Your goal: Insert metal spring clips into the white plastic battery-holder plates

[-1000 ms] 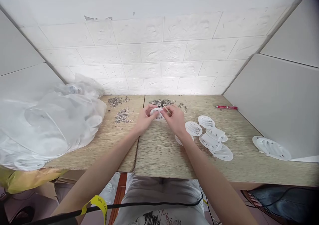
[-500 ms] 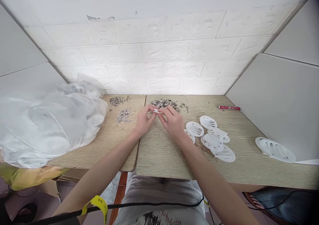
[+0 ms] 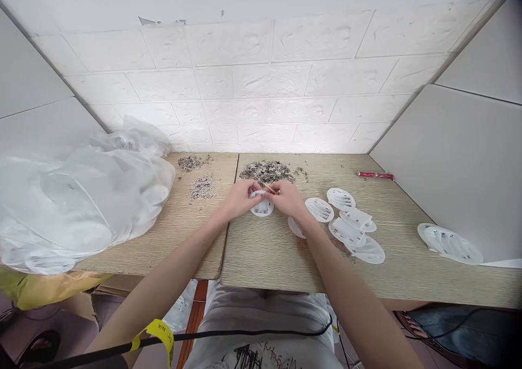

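Note:
Both my hands meet over the middle of the wooden table (image 3: 265, 249). My left hand (image 3: 240, 197) and my right hand (image 3: 287, 197) pinch the edges of one round white plastic disc (image 3: 262, 207), held face up just above the table. A thin stick-like tool (image 3: 271, 188) shows between my right fingers. Just beyond the hands lies a heap of small grey metal parts (image 3: 267, 170). Several similar white discs (image 3: 346, 222) lie to the right of my right wrist.
A large clear plastic bag (image 3: 77, 200) with white discs fills the left side. Two smaller heaps of metal parts (image 3: 199, 186) lie left of centre. A red pen-like object (image 3: 373, 176) rests at the back right. More discs (image 3: 448, 244) sit by the right partition.
The disc was held edge-on half a second ago; it now faces up and sits lower, nearer to me. Both hands came slightly down and towards me.

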The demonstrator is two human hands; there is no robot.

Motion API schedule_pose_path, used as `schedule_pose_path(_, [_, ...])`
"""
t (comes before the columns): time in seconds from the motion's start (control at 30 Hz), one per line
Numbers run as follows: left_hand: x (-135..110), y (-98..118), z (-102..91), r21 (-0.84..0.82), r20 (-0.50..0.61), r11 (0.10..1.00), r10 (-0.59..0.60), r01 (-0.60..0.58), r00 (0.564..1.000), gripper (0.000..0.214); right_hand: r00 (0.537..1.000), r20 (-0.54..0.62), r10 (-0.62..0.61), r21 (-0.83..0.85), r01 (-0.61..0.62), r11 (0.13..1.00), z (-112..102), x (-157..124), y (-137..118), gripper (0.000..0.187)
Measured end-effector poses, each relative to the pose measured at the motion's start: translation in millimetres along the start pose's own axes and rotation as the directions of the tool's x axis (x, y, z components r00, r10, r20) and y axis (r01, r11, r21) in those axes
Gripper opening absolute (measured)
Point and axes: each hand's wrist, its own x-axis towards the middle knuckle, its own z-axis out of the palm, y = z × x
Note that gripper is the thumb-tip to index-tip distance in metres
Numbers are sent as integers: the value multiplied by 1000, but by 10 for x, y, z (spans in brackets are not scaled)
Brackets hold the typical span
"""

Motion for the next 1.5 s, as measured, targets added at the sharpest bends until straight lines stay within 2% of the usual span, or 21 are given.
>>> schedule_pose_path(0.13, [-42, 46, 3, -102, 46, 992, -64, 69, 997, 13, 985, 140, 105, 148, -126, 981, -52, 0, 18, 14])
schedule_pose_path(0.23, [-53, 40, -10, -141, 113, 979, -129, 144, 985, 13, 969, 196, 150, 245, -196, 950, -51, 5, 34, 10])
schedule_pose_path(0.37, [-55, 13, -12, -190, 202, 959, -172, 211, 964, 11, 956, 231, 181, 237, -235, 943, -25, 14, 57, 10])
schedule_pose_path(0.77, [-33, 16, -12, -125, 250, 964, -197, 234, 948, 15, 938, 279, 205, 189, -263, 946, -40, -11, -4, 9])
schedule_pose_path(1.1, [-40, 52, -60, -106, 307, 986, -93, 131, 947, 13, 939, 307, 158, 144, -210, 967, -44, 5, 9, 11])
schedule_pose_path(1.27, [-47, 66, -74, -72, 345, 991, -85, 117, 935, 13, 934, 328, 139, 140, -194, 971, -41, 24, 45, 15])
schedule_pose_path(1.37, [-47, 43, -43, -25, 330, 994, -89, 103, 940, 14, 931, 337, 136, 131, -190, 973, -45, 20, 49, 15])
schedule_pose_path(1.5, [-49, 22, -7, 72, 305, 997, -58, 38, 951, 19, 939, 334, 84, 91, -121, 988, -59, -10, 28, 15])
